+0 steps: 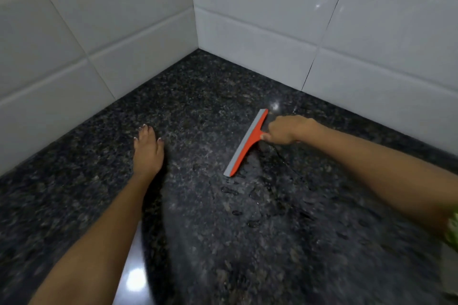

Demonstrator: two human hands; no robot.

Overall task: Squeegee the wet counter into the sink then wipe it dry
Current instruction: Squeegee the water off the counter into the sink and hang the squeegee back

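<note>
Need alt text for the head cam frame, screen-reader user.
A person's right hand holds an orange squeegee blade-down on a wet, dark speckled counter in a white-tiled corner. The left hand rests flat beside it; water beads lie nearer the camera.

Home kitchen: granite counter, tiled wall.

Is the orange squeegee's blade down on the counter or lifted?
Down: the orange squeegee, gripped by the right hand, lies edge-on against the wet dark granite counter.
</note>
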